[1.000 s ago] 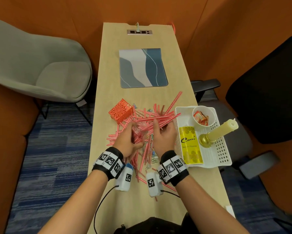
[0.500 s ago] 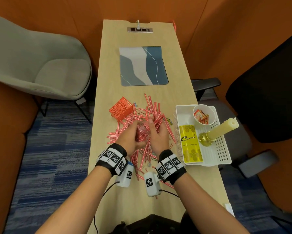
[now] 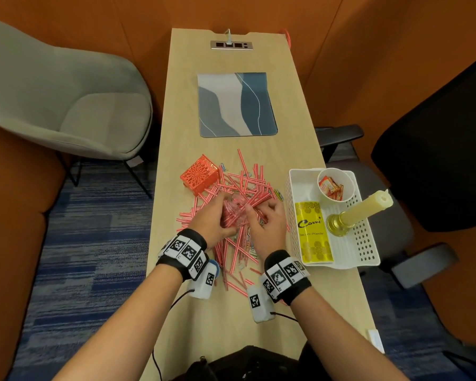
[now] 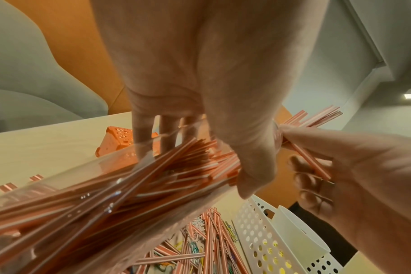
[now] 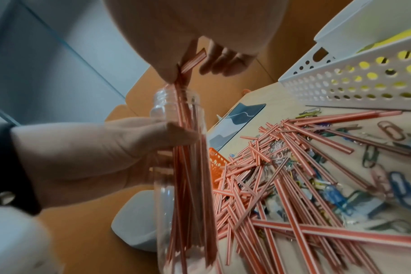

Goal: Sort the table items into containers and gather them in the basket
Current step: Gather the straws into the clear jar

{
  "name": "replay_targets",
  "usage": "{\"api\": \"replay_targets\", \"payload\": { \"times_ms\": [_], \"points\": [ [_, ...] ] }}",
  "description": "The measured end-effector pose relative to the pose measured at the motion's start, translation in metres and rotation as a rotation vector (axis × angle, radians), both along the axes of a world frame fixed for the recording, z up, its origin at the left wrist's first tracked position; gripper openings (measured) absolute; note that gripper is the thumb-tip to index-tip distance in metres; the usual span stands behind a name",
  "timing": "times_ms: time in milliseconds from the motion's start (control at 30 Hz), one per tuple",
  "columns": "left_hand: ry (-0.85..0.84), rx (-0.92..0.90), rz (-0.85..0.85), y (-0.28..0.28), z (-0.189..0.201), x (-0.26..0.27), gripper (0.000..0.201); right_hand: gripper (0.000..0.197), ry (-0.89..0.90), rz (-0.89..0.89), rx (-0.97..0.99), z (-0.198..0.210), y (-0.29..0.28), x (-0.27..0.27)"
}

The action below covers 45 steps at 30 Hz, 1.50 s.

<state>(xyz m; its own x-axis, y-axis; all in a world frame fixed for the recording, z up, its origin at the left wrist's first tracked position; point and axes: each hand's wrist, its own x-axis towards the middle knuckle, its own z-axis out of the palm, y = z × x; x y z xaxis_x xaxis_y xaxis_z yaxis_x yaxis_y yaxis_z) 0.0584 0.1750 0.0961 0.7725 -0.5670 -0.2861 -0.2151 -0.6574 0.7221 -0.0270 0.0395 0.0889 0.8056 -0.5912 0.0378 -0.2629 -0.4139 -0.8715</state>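
Holding the clear plastic bottle (image 5: 183, 166) with my left hand (image 3: 213, 218), fingers wrapped around its body, I keep it above the loose straws (image 3: 239, 185) on the table (image 3: 231, 320). My right hand (image 3: 268, 225) pinches a few striped straws at the bottle mouth. The white basket (image 3: 366, 243) stands just right of the pile.

Black wristbands (image 3: 182, 250) bearing black-and-white square markers, white cabled cameras (image 3: 260, 303) beneath.

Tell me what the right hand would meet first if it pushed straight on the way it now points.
Most likely the open mouth of the clear bottle: the right hand pinches a bunch of striped straws just above it. Depth between fingers and rim is unclear.
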Motion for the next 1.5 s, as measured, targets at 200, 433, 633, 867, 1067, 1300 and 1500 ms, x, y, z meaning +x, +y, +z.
{"api": "replay_targets", "payload": {
  "times_ms": [200, 433, 633, 867, 1067, 1300, 1500],
  "points": [
    [-0.036, 0.016, -0.032, 0.001, -0.004, 0.002, 0.083, 0.014, 0.036, 0.136, 0.249, 0.018, -0.017, 0.001],
    [-0.002, -0.025, -0.005, 0.009, -0.005, 0.005, 0.082, 0.021, 0.042, 0.244, 0.08, 0.016, -0.032, -0.005],
    [0.071, -0.118, 0.088, 0.024, -0.01, 0.008, 0.076, 0.027, 0.137, 0.129, -0.019, -0.007, -0.041, 0.001],
    [0.088, -0.211, 0.274, 0.058, -0.013, 0.014, 0.078, 0.028, 0.649, 0.337, -0.191, -0.062, 0.008, 0.018],
    [0.071, -0.193, 0.319, 0.082, -0.016, 0.014, 0.075, 0.081, 0.849, 0.454, -0.482, -0.067, 0.043, 0.043],
    [0.073, -0.182, 0.319, 0.092, -0.024, 0.008, 0.075, 0.049, 0.881, 0.453, -0.564, -0.067, 0.06, 0.061],
    [0.098, -0.201, 0.315, 0.091, -0.03, 0.007, 0.074, 0.043, 0.924, 0.457, -0.58, -0.059, 0.05, 0.067]
  ]
}}
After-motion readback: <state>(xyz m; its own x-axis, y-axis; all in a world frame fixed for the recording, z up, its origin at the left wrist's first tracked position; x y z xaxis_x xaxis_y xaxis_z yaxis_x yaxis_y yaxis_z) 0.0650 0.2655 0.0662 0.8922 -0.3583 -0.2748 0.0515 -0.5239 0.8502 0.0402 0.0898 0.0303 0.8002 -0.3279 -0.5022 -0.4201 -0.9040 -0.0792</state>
